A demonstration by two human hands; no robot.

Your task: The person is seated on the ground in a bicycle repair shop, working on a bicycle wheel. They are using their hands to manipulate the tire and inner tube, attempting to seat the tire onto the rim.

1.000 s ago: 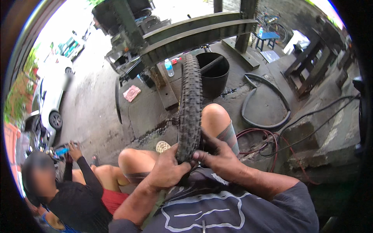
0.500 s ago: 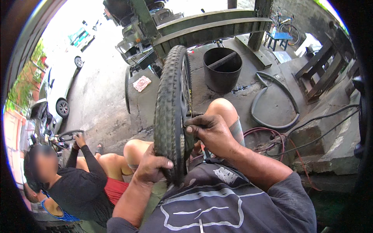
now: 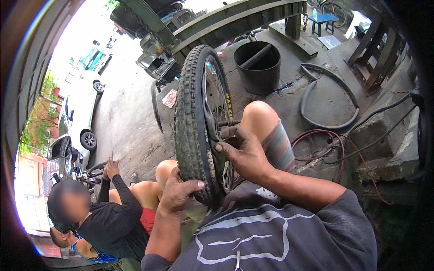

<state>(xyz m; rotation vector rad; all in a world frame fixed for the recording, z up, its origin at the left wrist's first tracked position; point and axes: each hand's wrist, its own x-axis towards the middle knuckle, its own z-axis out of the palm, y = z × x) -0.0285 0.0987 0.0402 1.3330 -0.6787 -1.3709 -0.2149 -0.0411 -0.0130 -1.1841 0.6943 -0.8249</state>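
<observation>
A bicycle wheel stands upright between my knees, its knobby black tire [image 3: 186, 108] facing me and its spokes showing on the right side. Low on the tread, my left hand [image 3: 177, 192] is closed around the tire, thumb over the sidewall. My right hand [image 3: 247, 156] is at the wheel's right side, fingers bent and thumb pressed on a loose strip of black rubber, apparently the inner tube [image 3: 219, 159], which bulges out between tire and rim. Part of the rim and the right fingertips are hidden.
Beyond the wheel stands a black bucket [image 3: 257, 72] with a bar across it. A cut tire loop [image 3: 307, 104] and a red hose [image 3: 312, 132] lie on the right. Steel beams [image 3: 239, 27] cross the far side. A seated person [image 3: 106, 217] is close on my left.
The wheel has turned so that more of its right side, spokes and the bulging rubber show. My left hand stays on the tire; my right fingers have spread a little along the rim.
</observation>
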